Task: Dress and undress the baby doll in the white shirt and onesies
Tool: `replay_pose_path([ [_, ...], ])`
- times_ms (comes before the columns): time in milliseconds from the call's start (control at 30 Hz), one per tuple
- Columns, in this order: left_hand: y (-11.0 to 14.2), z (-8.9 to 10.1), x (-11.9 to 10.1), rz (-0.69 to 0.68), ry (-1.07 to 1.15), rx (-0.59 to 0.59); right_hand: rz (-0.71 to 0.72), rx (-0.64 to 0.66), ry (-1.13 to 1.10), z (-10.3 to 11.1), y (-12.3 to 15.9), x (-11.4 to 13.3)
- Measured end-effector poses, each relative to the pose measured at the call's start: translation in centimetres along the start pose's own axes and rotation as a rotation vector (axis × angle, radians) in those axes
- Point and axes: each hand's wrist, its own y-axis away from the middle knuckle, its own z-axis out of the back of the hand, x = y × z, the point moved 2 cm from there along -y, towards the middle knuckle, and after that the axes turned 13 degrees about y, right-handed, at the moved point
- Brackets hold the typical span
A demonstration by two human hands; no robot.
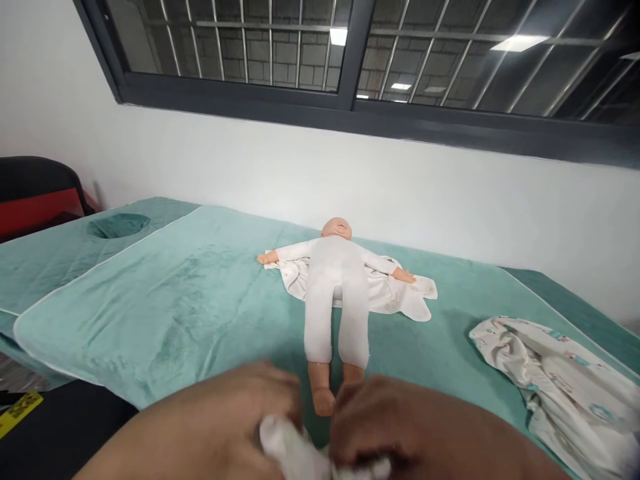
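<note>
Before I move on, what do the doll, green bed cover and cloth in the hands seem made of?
Doll: matte white fabric body, no shine; smooth, faintly glossy head and feet, likely vinyl. Bed cover: probably plush velour, given its streaky sheen. Cloth: soft, bunched fabric, perhaps cotton; blur hides the weave.

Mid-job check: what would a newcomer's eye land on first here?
Probably the white-bodied baby doll with bare plastic feet, lying on its back, arms spread, mid-picture on the green plush cover. Next, the blurred left hand and right hand, large at the bottom edge, gripping crumpled white cloth. A rumpled white printed fabric lies far right.
</note>
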Motion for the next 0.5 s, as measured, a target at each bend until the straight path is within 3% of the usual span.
replay_pose_path([
  [33,-0.1,0.7,0.5,0.001,0.033,-0.169,-0.017,-0.076,-0.068,0.9,-1.1,-0.2],
  [133,-0.7,2.8,2.6,-0.042,0.154,-0.822,-0.120,-0.459,-0.297,2.8,-4.7,-2.5],
  [200,-1.5,3.3,4.1,-0.049,0.225,-1.071,-0.140,-0.640,-0.306,3.2,-7.2,-4.8],
  [267,-2.6,3.0,5.6,-0.009,0.227,-1.114,-0.185,-0.655,-0.156,3.0,-9.2,-7.5],
  [367,-3.9,1.3,7.6,0.004,0.055,-1.070,-0.183,-0.655,0.124,2.4,-10.2,-11.4],
  [500,-5.2,-2.3,8.6,-0.056,-0.136,-0.841,-0.180,-0.795,0.467,3.4,-9.1,-15.9],
])
